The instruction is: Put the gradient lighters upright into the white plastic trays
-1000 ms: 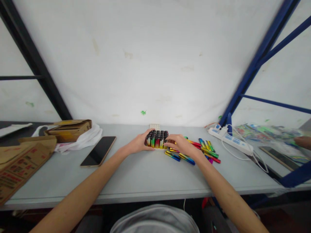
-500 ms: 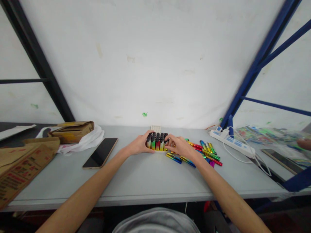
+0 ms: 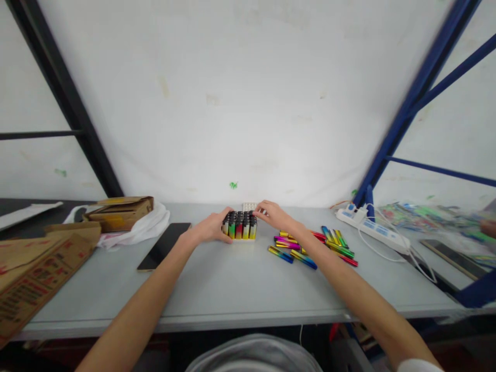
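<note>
Lighters, packed upright, look light, stiff and slick; best gripped by their sides. Left hand clasps one end; right hand pinches narrowly, contents unclear.

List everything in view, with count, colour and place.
Lighters: many, multicoloured, upright centre
Gridded piece: one, white, behind lighters
Shiny tubes: many, multicoloured, right of lighters
Phones: two, dark, left, right
Power strip: one, white, right
Cartons: two, brown, left
Bag: one, white, beside carton
Packaging: count unclear, multicoloured, far right
Table: one, grey, below
Wall: one, white, behind
Posts: two, black left, blue right
Coworker's hand: one, right edge
Garment: one, grey, bottom
Left hand: one, around lighters' left end
Right hand: one, at right end
</note>
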Available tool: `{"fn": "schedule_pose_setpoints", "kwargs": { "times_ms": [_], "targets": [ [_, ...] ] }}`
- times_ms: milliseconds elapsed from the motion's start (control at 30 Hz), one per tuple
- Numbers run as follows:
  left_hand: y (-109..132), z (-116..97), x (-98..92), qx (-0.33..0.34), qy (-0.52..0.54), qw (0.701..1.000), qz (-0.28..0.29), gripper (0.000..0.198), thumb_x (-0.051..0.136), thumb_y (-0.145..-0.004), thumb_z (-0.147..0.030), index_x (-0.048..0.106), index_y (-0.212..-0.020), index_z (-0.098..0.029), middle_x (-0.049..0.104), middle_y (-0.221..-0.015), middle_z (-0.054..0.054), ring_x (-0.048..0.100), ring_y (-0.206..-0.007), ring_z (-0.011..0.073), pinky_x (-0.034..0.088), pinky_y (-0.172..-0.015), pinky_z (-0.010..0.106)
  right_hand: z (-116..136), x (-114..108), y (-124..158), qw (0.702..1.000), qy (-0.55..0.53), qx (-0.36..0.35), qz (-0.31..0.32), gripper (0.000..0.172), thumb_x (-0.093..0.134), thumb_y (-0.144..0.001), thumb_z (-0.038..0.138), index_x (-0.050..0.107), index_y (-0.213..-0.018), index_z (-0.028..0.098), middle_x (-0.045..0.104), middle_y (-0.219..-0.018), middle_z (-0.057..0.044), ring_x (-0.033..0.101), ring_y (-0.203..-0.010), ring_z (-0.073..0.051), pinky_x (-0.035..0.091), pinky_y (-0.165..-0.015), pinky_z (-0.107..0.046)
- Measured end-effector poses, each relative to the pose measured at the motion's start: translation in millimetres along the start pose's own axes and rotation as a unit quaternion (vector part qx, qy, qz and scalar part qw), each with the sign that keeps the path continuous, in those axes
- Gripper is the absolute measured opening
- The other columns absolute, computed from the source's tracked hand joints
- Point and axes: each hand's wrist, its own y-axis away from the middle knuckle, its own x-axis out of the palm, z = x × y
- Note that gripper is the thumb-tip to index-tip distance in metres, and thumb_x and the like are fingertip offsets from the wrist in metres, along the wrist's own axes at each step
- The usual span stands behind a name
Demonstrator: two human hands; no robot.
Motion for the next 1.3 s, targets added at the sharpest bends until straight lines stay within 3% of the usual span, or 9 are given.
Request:
{"fn": "schedule_pose_setpoints", "kwargs": {
  "times_ms": [133,300,433,533,767,867,1000,1133,1300],
  "targets": [
    [4.1,15.8,-14.2,-0.038,-0.018,0.999,-0.007,0.083,0.082,-0.054,-0.046,0.045,-0.124,-0.024,0.069,-0.091,-0.001,0.066,-0.085,0.0249,0.051,-0.076,0.031,-16.8,8.6,-25.4,0.999,0.013,0.025,0.018,0.023,0.043,-0.101,0.022,0.064,-0.104,0.014,0.069,-0.096,-0.006,0.061,-0.086,-0.014,0.043,-0.079,-0.024],
    [6.0,24.8,-21.2,-0.043,-0.018,0.999,-0.006,0.085,0.083,-0.052,-0.047,0.044,-0.124,-0.023,0.069,-0.098,0.002,0.066,-0.092,0.0267,0.051,-0.081,0.032,-28.3,31.6,-30.0,0.982,0.131,-0.001,0.135,0.018,0.066,-0.087,0.018,0.069,-0.102,0.010,0.066,-0.106,-0.014,0.060,-0.096,-0.020,0.042,-0.086,-0.028],
    [5.7,26.7,-20.3,-0.034,-0.011,0.999,-0.012,0.088,0.083,-0.052,-0.049,0.044,-0.126,-0.024,0.070,-0.099,0.002,0.066,-0.093,0.0266,0.051,-0.083,0.033,-31.6,41.5,-24.3,0.980,0.147,0.009,0.132,0.012,0.061,-0.089,0.014,0.069,-0.096,0.009,0.063,-0.105,-0.017,0.059,-0.095,-0.022,0.043,-0.085,-0.030],
    [3.7,29.6,-18.2,-0.026,-0.001,1.000,-0.017,0.092,0.084,-0.052,-0.048,0.042,-0.131,-0.024,0.069,-0.107,0.003,0.065,-0.098,0.0272,0.050,-0.087,0.034,-34.6,29.3,-14.1,0.979,0.155,0.011,0.132,0.014,0.056,-0.091,0.013,0.068,-0.096,0.010,0.062,-0.104,-0.015,0.058,-0.094,-0.021,0.044,-0.087,-0.031],
    [-25.9,33.3,3.0,-0.008,0.033,0.998,-0.060,0.116,0.084,-0.059,-0.047,0.021,-0.153,-0.021,0.064,-0.125,0.012,0.062,-0.112,0.0305,0.046,-0.098,0.040,-43.2,-36.7,31.4,0.995,0.024,0.043,-0.089,0.017,0.051,-0.096,0.025,0.063,-0.100,0.014,0.059,-0.101,-0.011,0.058,-0.095,-0.020,0.052,-0.086,-0.035],
    [-50.2,31.9,14.1,-0.012,0.042,0.996,-0.077,0.126,0.086,-0.057,-0.044,0.012,-0.156,-0.019,0.061,-0.130,0.015,0.061,-0.113,0.0319,0.045,-0.100,0.041,-36.1,-59.3,51.5,0.989,-0.035,0.066,-0.129,0.021,0.053,-0.095,0.036,0.062,-0.101,0.018,0.057,-0.105,-0.011,0.058,-0.097,-0.021,0.057,-0.070,-0.031],
    [-79.2,28.9,26.4,-0.045,0.056,0.993,-0.097,0.128,0.087,-0.058,-0.036,0.007,-0.157,-0.020,0.067,-0.120,0.012,0.066,-0.102,0.0289,0.048,-0.095,0.039,-12.8,-76.6,67.6,0.986,-0.056,0.054,-0.150,0.020,0.052,-0.096,0.038,0.060,-0.101,0.021,0.055,-0.112,-0.011,0.056,-0.104,-0.022,0.059,-0.074,-0.032],
    [-97.0,24.9,39.3,-0.066,0.061,0.985,-0.149,0.121,0.086,-0.061,-0.032,0.013,-0.157,-0.018,0.067,-0.121,0.011,0.066,-0.104,0.0286,0.048,-0.096,0.039,18.6,-73.5,74.3,0.997,-0.042,0.010,-0.067,0.016,0.049,-0.098,0.032,0.060,-0.100,0.021,0.056,-0.107,-0.009,0.057,-0.099,-0.019,0.056,-0.082,-0.033],
    [-107.5,20.7,54.2,-0.074,0.035,0.977,-0.195,0.106,0.079,-0.069,-0.027,0.018,-0.154,-0.015,0.069,-0.116,0.011,0.067,-0.102,0.0283,0.050,-0.094,0.039,66.8,-32.7,80.3,0.994,0.053,-0.052,0.075,0.013,0.050,-0.100,0.026,0.060,-0.105,0.018,0.056,-0.108,-0.008,0.058,-0.097,-0.018,0.051,-0.091,-0.035]
  ]
}}
